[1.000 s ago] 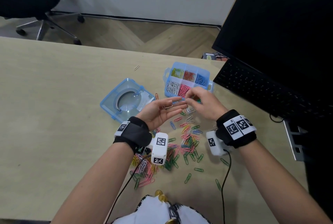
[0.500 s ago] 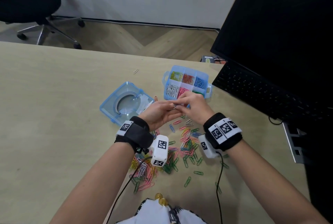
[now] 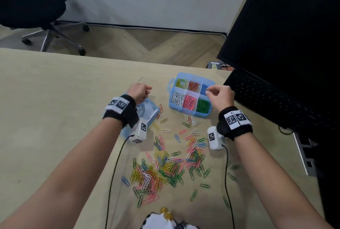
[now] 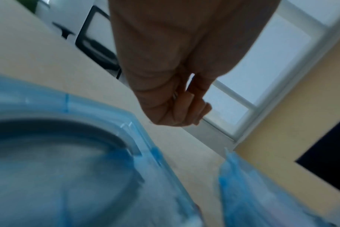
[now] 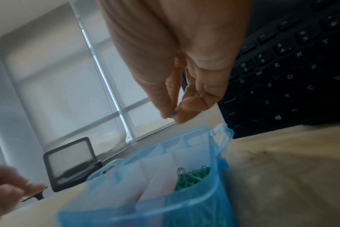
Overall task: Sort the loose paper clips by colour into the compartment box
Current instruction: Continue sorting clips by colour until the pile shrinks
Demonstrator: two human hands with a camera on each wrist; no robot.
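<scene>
Both hands have parted since the earlier frame, when they met in front of the compartment box (image 3: 191, 113). Now the left hand (image 3: 138, 90) hangs over the clear blue lid (image 3: 150, 111), fingers (image 4: 186, 107) curled round something thin and metallic, too blurred to name. Its partner, the right hand (image 3: 219, 96), hovers above the box's blue-clip cell, thumb and forefinger pinched on a small clip whose colour I cannot tell. Translucent blue plastic walls divide six cells: yellow, orange, blue, white, pink, green. Loose paper clips (image 3: 165, 169), glossy bent wire loops, lie scattered on the matte beige tabletop (image 3: 55, 99) nearer the person.
</scene>
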